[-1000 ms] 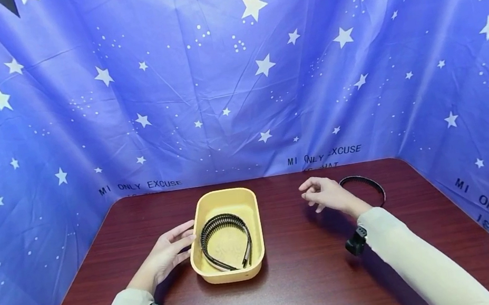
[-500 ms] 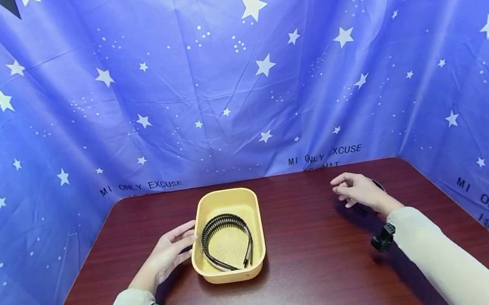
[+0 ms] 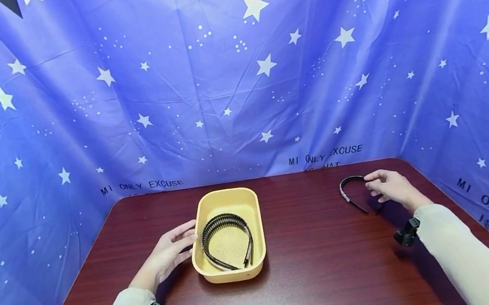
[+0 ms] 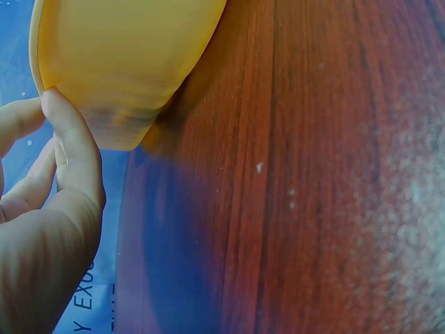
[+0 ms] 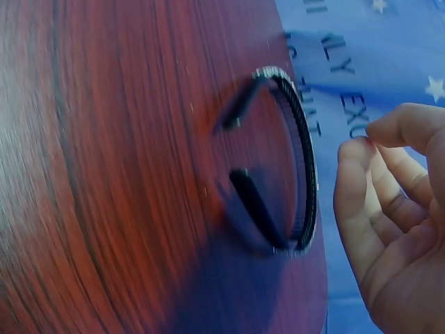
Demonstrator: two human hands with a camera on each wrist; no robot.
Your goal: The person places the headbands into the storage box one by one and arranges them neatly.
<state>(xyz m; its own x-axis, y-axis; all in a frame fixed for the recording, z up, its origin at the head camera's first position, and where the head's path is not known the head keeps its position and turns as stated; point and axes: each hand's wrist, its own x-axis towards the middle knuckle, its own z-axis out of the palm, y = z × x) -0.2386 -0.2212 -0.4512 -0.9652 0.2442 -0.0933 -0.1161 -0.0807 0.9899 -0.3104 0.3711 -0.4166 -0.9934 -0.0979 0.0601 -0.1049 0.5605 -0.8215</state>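
Note:
A yellow rectangular basin stands left of the table's middle. Inside it lie several black toothed headbands, nested together. My left hand touches the basin's left side with its fingertips at the rim, its thumb tip close against the wall in the left wrist view. One more headband, black with a pale glittery outer edge, lies at the back right of the table. My right hand hovers at its right end, fingers loosely bent. In the right wrist view, that headband is apart from the fingertips, which hold nothing.
The dark red wooden table has a back edge close to a blue star-printed cloth, which also rises along both sides. Each wrist wears a small black camera, such as the right one.
My right hand has moved rightward across the headband at the back right, uncovering its left part. The left hand stays at the basin's side, and the basin has hardly shifted.

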